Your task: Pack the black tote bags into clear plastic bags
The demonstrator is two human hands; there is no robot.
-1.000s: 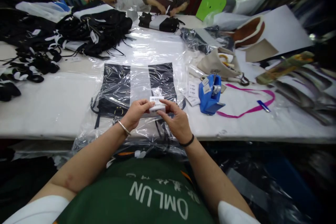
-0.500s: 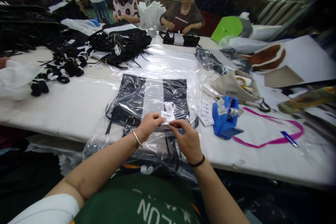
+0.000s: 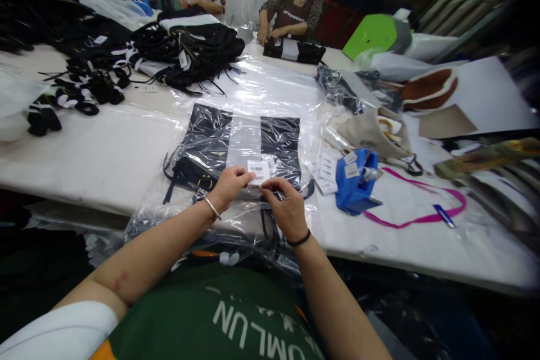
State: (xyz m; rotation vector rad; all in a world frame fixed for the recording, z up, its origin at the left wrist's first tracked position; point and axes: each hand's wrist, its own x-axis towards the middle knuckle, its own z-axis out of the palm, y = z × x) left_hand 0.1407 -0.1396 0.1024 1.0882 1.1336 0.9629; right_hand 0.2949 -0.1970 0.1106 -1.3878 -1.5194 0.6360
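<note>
Although seemingly finished with enclosing the flat black bag with a pale central band point(image 3: 211, 149) under clear, crinkled plastic film point(image 3: 147, 218), not yet done with the small white barcode-printed paper label point(image 3: 259, 168): clamped above the bag in the fingers of the left hand point(image 3: 230, 185), pinched at a lower corner by those of the right hand point(image 3: 289, 211). Roomiest leftward along the white bench point(image 3: 97, 157), towards a cluster of small black pieces point(image 3: 115, 95); tighter rightward, beside a blue plastic dispenser point(image 3: 349, 194). Close to the front edge, overhung by film.
</note>
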